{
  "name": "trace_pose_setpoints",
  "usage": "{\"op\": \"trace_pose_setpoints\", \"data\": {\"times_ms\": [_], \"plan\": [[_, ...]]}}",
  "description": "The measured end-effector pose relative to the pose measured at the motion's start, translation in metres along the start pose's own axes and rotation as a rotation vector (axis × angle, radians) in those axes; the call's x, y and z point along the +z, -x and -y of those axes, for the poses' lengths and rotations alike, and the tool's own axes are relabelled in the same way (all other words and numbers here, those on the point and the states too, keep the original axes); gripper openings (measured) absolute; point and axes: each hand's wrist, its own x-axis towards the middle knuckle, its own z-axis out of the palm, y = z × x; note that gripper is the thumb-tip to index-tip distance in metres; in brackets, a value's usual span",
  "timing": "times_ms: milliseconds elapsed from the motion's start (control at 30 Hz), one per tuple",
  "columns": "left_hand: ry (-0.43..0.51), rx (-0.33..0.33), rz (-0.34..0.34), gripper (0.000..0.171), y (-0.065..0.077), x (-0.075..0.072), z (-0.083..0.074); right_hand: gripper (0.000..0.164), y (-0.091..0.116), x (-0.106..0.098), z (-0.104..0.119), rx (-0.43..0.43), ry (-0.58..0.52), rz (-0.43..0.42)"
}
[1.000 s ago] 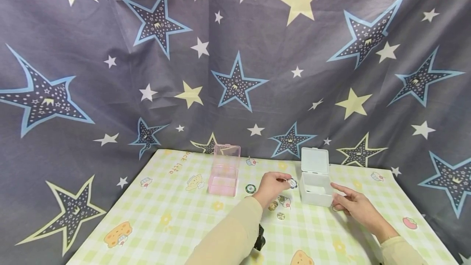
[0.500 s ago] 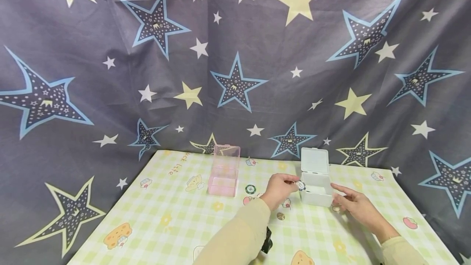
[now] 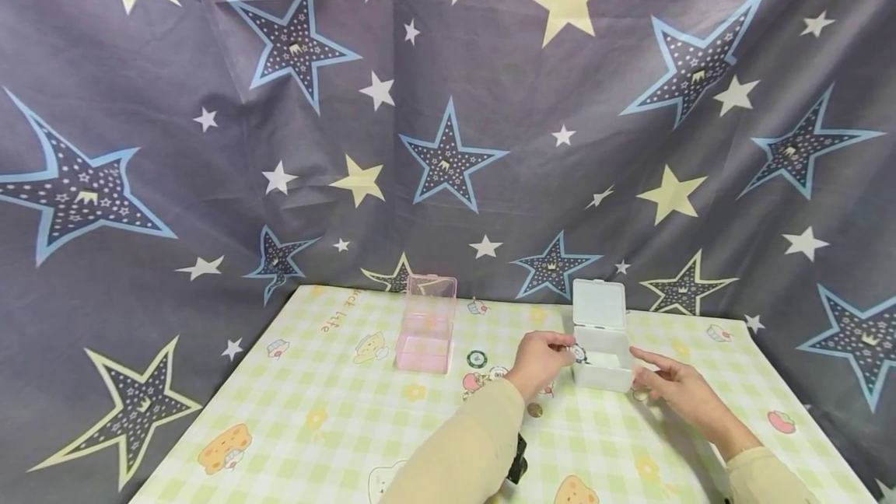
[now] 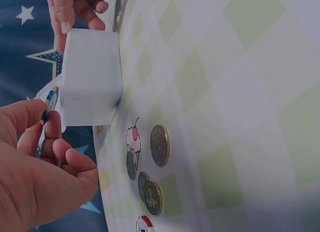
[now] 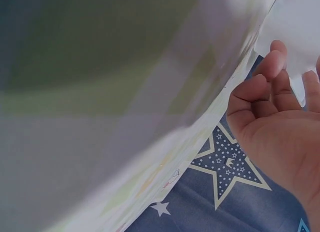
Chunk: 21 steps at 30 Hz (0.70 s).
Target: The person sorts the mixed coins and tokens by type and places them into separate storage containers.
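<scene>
Between left thumb and fingers, my left hand (image 3: pixel 542 360) pinches a blue-and-white poker chip (image 4: pixel 50 103). In the head view the chip is at the left rim of the white box (image 3: pixel 603 377), whose lid (image 3: pixel 599 304) is raised. My right hand (image 3: pixel 677 391) rests its fingers against the box's right side; the right wrist view has some of those fingers (image 5: pixel 311 90) extended and others bent. Several gold-coloured coins (image 4: pixel 160 145) lie on the cloth below the left hand. One coin (image 3: pixel 640 394) sits beneath the right hand. The box's inside is only partly visible.
A clear pink box (image 3: pixel 424 354) with its lid up stands to the left. Between the boxes lie a green-and-white chip (image 3: pixel 477 358) and a white chip (image 3: pixel 498 372), partly behind the left arm. A starred curtain (image 3: pixel 448 99) hangs behind the checked cloth (image 3: pixel 301 426).
My left hand has moved right with the poker chip, from beside the white box to its left rim. The right hand stays at the box's right side.
</scene>
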Motion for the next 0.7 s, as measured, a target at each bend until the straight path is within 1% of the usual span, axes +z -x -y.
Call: {"op": "trace_pose_setpoints", "data": {"times_ms": [200, 300, 533, 700], "plan": [[-0.001, -0.030, -0.017, 0.023, -0.0029, 0.0061, 0.0006, 0.064, -0.0004, 0.0011, -0.0007, -0.004, 0.005, -0.006], [-0.024, -0.031, -0.016, 0.022, -0.0040, 0.0070, 0.0012, 0.064, -0.0005, 0.0014, -0.0008, -0.010, 0.007, -0.008], [-0.063, -0.004, -0.001, 0.021, -0.0043, 0.0052, 0.0005, 0.066, -0.0016, 0.0016, -0.0012, 0.002, 0.005, -0.010], [-0.089, 0.035, 0.021, 0.022, -0.0050, -0.0028, -0.0006, 0.066, -0.0021, 0.0007, -0.0019, 0.001, 0.007, -0.009]]}}
